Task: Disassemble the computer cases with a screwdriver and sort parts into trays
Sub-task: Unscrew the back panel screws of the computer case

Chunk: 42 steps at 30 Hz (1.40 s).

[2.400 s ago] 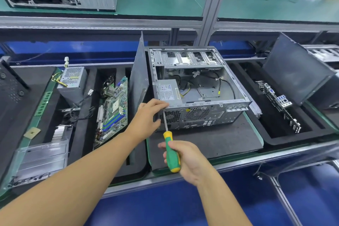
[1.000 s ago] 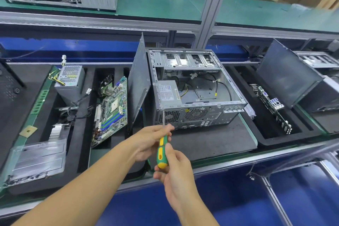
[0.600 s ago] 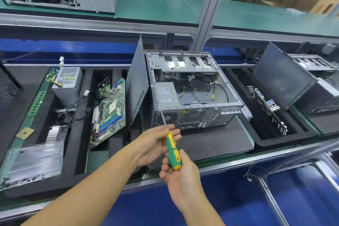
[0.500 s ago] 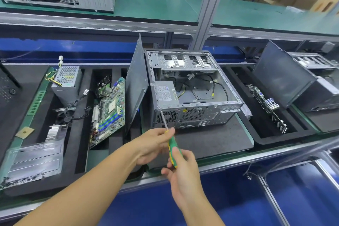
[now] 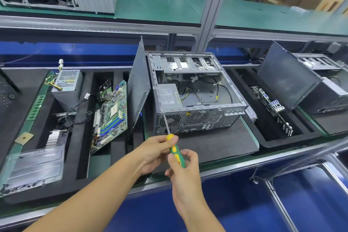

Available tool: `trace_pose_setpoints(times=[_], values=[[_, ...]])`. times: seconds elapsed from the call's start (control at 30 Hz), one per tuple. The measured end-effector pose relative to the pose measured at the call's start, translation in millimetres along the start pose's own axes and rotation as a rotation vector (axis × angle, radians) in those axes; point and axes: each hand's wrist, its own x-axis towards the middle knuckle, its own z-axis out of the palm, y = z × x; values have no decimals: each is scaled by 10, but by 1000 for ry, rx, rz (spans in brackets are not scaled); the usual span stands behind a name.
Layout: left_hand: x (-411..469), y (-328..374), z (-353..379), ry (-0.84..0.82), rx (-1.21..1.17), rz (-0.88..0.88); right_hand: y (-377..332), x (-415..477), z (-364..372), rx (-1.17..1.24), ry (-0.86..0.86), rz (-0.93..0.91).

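left hand pinched the screwdriver handle top, right hand gripped its lower end; tip touched the computer case rear, middle of the bench front edge. psu label unreadable. earlier the left hand held the case corner.

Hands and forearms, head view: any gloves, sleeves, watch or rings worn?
No gloves: the left hand and right hand are bare. The left forearm and right forearm are bare to the frame edge, no sleeve in view. No watch, wristband or ring shows.
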Motion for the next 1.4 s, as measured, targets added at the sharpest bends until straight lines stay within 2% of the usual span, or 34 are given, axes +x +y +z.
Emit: trace_pose_setpoints(times=[0.07,0.2,0.27,0.37,0.43,0.53,0.63,0.7,0.83,0.93,1.03,1.13,1.23,1.3,1.4], values=[[9,6,-15,1,-66,2,-3,-9,21,71,3,-5],[-11,-20,-91,-55,-283,-6,-52,-21,10,323,-68,214],[-37,-30,-107,-99,-291,-7,-31,-22,4,287,-64,225],[-57,-15,-60,-60,-34,19,24,7,-13,164,-2,96],[-62,-11,-11,-26,41,36,39,19,-15,132,-8,51],[-36,-5,5,14,-20,26,2,9,14,206,-20,41],[-24,-23,-50,-15,-135,20,-69,25,-19,352,-65,196],[-24,-25,-103,-60,-227,9,-84,47,-67,350,-97,244],[-32,11,-86,-116,-149,-1,-25,98,-87,200,-50,128],[-31,19,-15,-26,-21,17,9,104,-54,179,-32,71],[-4,15,-39,46,-131,48,-23,88,-10,275,-62,116],[-4,25,-107,18,-173,48,-50,112,-25,286,-81,166],[27,10,-159,-26,-86,31,-15,121,-59,247,-73,128],[45,-92,-189,-3,129,5,51,121,-114,212,-63,122],[79,-407,-330,258,344,-29,185,133,-293,135,-55,124]])
